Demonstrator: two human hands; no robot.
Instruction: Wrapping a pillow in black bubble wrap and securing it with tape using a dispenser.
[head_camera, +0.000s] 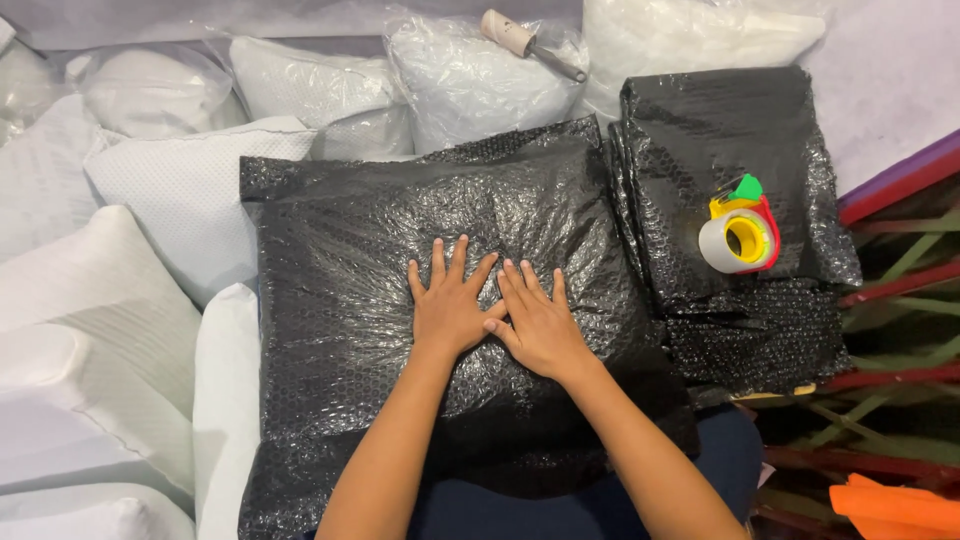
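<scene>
1. Left hand (447, 305) and right hand (538, 318) lie flat, fingers spread, holding nothing, pressing the black bubble-wrap package (400, 300) at frame centre.
2. This looks like flattening; the tape roll (740, 238), at right, seems needed next.

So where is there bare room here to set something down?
Free: the black bubble-wrap stack behind the tape dispenser, and the big black package left of the left hand and right hand. White pillows crowd the left and back.

A glossy black bubble-wrap pillow package (400, 260) is showing a dotted honeycomb pattern; the round yellow, red and green tape dispenser (742, 235) is holding grey-white tape.
</scene>
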